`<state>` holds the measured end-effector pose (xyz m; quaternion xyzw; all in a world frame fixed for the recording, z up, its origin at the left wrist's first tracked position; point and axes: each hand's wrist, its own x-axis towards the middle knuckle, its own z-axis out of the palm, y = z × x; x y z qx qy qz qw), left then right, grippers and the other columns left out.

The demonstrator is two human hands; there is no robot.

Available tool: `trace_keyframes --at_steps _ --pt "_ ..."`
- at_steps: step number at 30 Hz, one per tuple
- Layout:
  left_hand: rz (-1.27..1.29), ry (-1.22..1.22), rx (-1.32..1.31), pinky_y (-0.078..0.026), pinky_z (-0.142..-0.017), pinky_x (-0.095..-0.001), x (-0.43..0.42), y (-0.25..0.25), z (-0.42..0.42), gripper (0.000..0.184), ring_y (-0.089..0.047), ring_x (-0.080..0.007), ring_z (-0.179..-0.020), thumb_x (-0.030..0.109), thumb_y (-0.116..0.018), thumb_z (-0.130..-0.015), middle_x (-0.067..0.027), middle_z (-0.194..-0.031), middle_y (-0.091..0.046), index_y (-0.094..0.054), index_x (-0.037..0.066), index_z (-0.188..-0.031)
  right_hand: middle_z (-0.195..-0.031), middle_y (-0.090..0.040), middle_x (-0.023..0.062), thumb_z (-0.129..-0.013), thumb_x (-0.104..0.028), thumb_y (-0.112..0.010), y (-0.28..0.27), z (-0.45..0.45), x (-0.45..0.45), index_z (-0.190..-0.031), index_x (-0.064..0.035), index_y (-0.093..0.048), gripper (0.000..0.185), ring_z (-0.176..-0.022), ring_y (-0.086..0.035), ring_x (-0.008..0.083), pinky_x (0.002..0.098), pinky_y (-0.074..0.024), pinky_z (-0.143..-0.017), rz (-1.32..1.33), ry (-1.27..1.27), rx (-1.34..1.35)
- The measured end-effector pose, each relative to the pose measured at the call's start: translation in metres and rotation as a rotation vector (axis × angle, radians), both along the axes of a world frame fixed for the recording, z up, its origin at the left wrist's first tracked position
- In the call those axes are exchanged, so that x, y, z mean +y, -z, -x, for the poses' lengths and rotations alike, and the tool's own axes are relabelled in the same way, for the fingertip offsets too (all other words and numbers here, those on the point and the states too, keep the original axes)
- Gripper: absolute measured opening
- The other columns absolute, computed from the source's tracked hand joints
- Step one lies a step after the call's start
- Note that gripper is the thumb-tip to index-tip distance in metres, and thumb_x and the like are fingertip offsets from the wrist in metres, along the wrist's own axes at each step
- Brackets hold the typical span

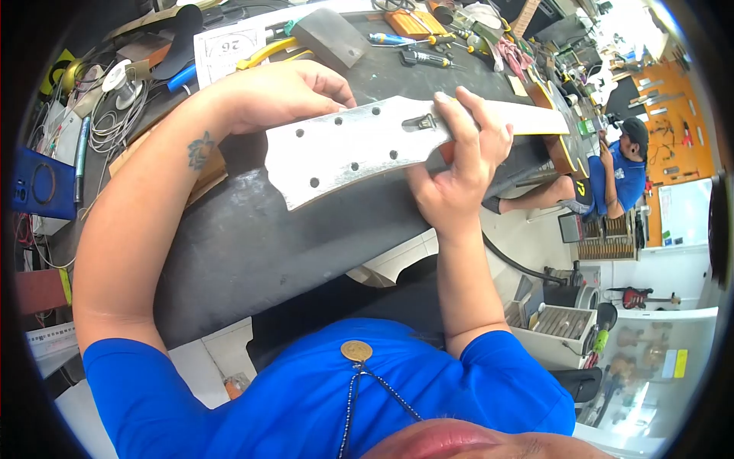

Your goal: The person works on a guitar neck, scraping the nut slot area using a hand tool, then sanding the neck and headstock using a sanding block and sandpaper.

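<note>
A guitar neck with a white, worn-looking headstock lies across the middle, raised above the dark bench top. Several tuner holes run through the headstock, and a slot with a metal truss rod end opens near its narrow end. My right hand is wrapped around the neck beside that slot, two fingers over the upper face and the thumb at the near edge. At the headstock's far edge, my left hand is closed with curled fingers. Part of it is behind the headstock, so what it holds there is hidden.
On the bench, a grey block, yellow-handled pliers and screwdrivers lie beyond my hands. A wire spool with loose cable is at left. Another person in a blue shirt sits at the far right.
</note>
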<state>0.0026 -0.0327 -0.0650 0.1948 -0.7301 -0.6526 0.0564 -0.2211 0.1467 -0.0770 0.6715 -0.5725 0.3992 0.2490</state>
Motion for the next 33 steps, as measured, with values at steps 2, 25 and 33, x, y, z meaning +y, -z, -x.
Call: trace_keyframes --at_steps 2,25,33 --pt "0.013 -0.005 -0.004 -0.055 -0.085 -0.0250 0.000 0.001 -0.001 0.026 -0.067 -0.0059 -0.095 0.017 -0.066 -0.103 -0.0013 -0.110 -0.073 -0.068 0.000 -0.123 -0.143 -0.061 0.0076 -0.066 -0.023 -0.083 0.000 -0.001 0.001 -0.130 -0.0228 -0.073 0.065 -0.134 -0.054 0.0279 0.0573 -0.0144 -0.123 -0.028 0.033 0.010" --pt "-0.003 -0.013 0.005 -0.056 -0.093 -0.0265 -0.002 0.004 0.000 0.029 -0.069 -0.0091 -0.103 0.016 -0.066 -0.104 -0.0047 -0.116 -0.074 -0.068 -0.002 -0.126 -0.140 -0.066 0.0114 -0.071 -0.011 -0.079 0.009 0.010 -0.003 -0.118 -0.0119 -0.062 0.050 -0.134 -0.058 0.0323 0.0556 -0.0158 -0.124 0.121 -0.169 -0.138" --pt "-0.030 -0.028 0.004 -0.057 -0.092 -0.0267 -0.001 0.003 0.000 0.029 -0.070 -0.0093 -0.103 0.017 -0.067 -0.104 -0.0050 -0.117 -0.075 -0.068 -0.002 -0.126 -0.138 -0.068 0.0128 -0.075 -0.008 -0.076 0.014 0.014 -0.003 -0.118 -0.0118 -0.058 0.047 -0.133 -0.060 0.0340 0.0562 -0.0155 -0.124 0.189 -0.282 -0.209"
